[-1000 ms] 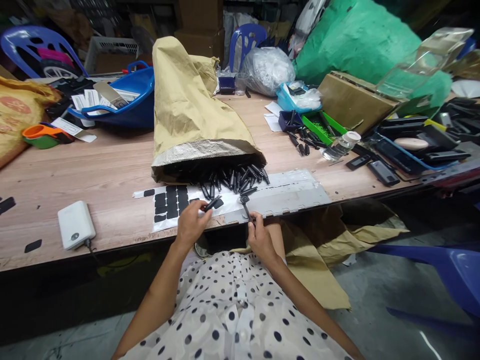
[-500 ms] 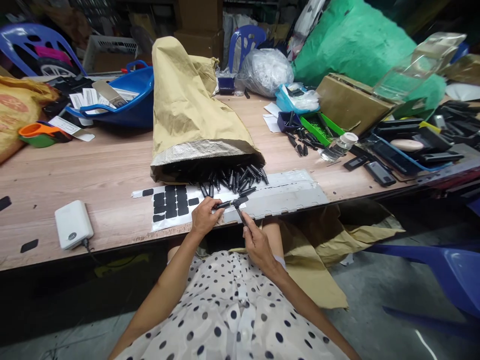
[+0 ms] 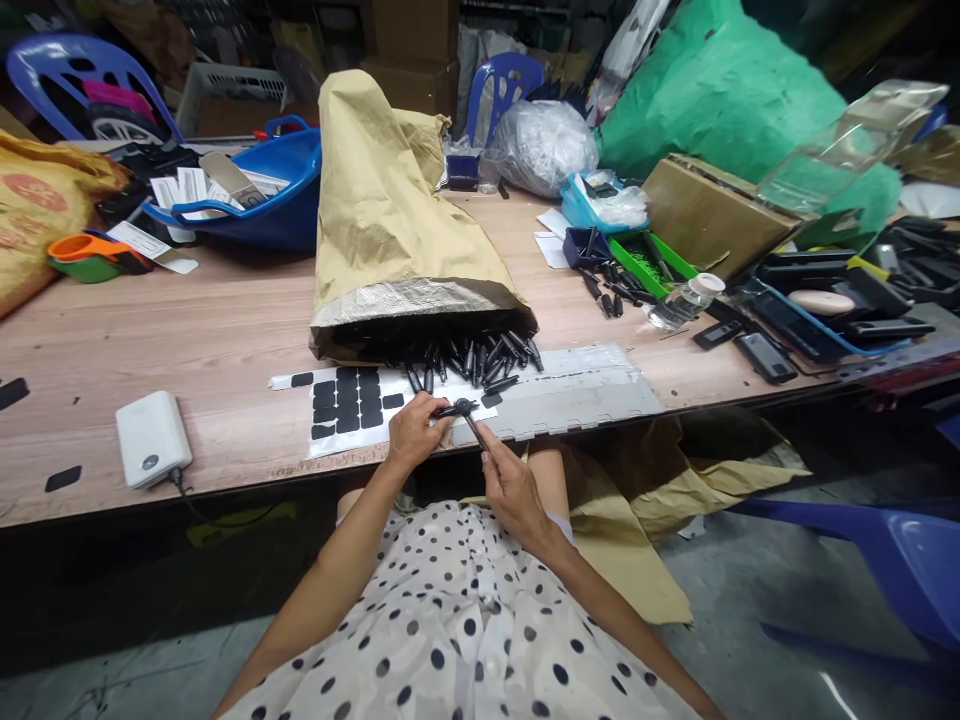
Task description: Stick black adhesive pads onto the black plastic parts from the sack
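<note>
My left hand [image 3: 412, 432] is closed around one end of a slim black pen-shaped piece [image 3: 447, 410], held near the table's front edge. My right hand [image 3: 514, 488] grips the dark handle of a tool [image 3: 474, 427] whose rounded head meets the free end of that piece. Exactly what kind of tool it is cannot be made out. Just beyond, several black pen-shaped pieces [image 3: 480, 360] spill from the mouth of a brown paper sack [image 3: 405, 235]. To the left lies a white sheet [image 3: 300, 381] bearing black rounded stickers [image 3: 347, 400].
Under my hands runs a grey board [image 3: 577, 390]. A white power bank [image 3: 152, 440] with a cable lies at left. Toward the right are a green tray [image 3: 651, 265], a clear bottle [image 3: 684, 302] and black devices [image 3: 765, 357]. A blue basin [image 3: 255, 225] sits behind at left.
The tool head and the held piece have turned and shifted slightly left, away from a black sticker on the board. Both hands keep their grip. The whole view has shifted a little.
</note>
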### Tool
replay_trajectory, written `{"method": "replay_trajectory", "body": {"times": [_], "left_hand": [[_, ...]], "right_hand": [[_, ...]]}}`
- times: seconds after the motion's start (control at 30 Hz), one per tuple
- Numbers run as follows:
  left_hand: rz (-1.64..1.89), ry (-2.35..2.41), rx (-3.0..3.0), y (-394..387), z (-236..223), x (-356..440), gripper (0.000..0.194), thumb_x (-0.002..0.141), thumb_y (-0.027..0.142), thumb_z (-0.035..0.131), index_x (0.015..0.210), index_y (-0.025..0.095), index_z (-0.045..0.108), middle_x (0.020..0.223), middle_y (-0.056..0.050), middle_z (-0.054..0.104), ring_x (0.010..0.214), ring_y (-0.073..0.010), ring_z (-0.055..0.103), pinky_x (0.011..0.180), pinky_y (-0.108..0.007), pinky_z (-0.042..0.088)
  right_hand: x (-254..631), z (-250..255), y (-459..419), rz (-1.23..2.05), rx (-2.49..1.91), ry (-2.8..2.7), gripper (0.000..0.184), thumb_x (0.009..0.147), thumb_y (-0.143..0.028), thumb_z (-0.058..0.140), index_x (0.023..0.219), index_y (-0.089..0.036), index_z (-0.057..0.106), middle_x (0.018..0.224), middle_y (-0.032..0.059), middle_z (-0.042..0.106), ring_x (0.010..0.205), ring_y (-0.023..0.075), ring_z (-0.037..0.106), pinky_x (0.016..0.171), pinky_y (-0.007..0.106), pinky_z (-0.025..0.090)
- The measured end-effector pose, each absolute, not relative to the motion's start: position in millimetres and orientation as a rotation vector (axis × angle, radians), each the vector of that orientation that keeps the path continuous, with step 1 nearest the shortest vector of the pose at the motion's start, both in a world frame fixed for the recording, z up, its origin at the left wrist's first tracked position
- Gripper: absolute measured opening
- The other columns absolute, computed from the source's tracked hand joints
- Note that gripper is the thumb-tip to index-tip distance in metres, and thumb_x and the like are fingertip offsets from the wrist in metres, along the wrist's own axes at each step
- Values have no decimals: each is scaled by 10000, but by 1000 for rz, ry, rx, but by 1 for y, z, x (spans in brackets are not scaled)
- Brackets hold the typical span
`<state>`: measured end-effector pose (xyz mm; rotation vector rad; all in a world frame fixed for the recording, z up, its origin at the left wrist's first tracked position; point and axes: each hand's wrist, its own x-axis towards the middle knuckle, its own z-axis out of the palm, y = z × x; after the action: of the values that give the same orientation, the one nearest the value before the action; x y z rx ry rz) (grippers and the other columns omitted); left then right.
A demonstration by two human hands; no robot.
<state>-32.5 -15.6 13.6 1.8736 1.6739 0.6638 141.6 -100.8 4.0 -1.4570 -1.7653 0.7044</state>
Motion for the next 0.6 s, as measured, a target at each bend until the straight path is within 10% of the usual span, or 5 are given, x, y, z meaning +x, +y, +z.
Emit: {"method": "replay_trajectory", "body": {"times": [0.6], "left_hand": [[767,1659,1990,-19,7,-32,166,798,242,722,962,262,717,919,10,685,838,-172,663,718,-255,491]], "right_hand": [[164,-9,-107,705,-1577,-1594,498,1000,-279,407,1481,-227,524,1405,57,641,1218,206,651,1032,367,550]]}}
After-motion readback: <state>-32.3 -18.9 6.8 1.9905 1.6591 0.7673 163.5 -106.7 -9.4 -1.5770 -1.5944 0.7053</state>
